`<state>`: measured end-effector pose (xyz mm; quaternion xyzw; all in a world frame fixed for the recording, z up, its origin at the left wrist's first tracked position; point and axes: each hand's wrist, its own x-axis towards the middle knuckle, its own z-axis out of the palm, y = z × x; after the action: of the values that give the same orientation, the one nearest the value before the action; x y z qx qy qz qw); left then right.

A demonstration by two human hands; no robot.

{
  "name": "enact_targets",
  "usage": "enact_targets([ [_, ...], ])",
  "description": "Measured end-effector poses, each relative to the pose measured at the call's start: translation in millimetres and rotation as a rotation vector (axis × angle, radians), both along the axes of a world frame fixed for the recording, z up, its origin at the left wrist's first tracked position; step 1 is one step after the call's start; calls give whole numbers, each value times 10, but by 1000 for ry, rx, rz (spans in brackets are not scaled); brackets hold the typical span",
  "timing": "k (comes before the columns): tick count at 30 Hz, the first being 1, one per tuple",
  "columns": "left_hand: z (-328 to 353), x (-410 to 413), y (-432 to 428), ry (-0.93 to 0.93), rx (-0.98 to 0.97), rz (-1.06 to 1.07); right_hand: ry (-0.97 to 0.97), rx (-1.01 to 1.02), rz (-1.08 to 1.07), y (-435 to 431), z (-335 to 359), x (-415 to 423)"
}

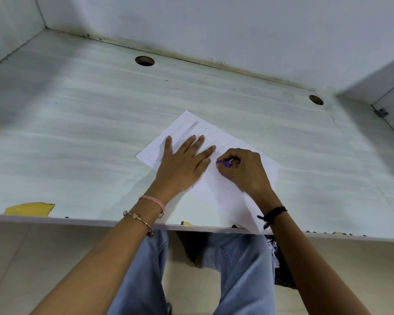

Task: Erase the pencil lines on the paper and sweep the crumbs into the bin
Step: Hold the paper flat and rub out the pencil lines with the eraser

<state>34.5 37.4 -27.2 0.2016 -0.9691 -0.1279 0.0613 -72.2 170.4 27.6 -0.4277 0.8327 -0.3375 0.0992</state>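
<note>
Several pencil lines [187, 130] show at the far left of the paper [225, 201] — the left hand [182, 164] presses it flat-fingered, the right hand [243, 171] pinches a purple eraser [223, 163]; crumbs [214, 185] lie unswept.

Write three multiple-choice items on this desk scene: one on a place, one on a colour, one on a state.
1. Where is the left hand? A on the paper B beside it C raised above it
2. What colour is the eraser? A yellow B purple C green
3. How is the right hand? A flat and open B pinching the eraser C hanging idle
Answers: 1 A, its straight fingers spread on the paper; 2 B, a purple tip shows; 3 B, its fingers curl round it.
</note>
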Motion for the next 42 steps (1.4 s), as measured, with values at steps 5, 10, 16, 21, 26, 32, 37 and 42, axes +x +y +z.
enact_targets([
  [5,-10,-1,-3,-4,-3,-3,-8,45,81,50,0,18],
  [10,-14,-16,-8,-3,-7,0,53,52,77,6,-12,43],
  [16,-4,-4,-10,-8,3,-9,-4,-20,-13,13,-49,-86],
  [21,5,-9,-9,-23,-3,-4,-32,63,156,54,-31,88],
  [26,5,-1,-10,-26,-13,-10,-46,-3,-14,-30,-28,-151],
  [32,21,0,-4,-36,-18,-12,-69,42,145,21,-48,-19],
  [37,28,19,-1,-35,-24,-18,-98,-72,-52,2,-83,-295],
  [42,46,19,-11,-56,5,-41,-195,-131,-73,145,-169,-279],
])
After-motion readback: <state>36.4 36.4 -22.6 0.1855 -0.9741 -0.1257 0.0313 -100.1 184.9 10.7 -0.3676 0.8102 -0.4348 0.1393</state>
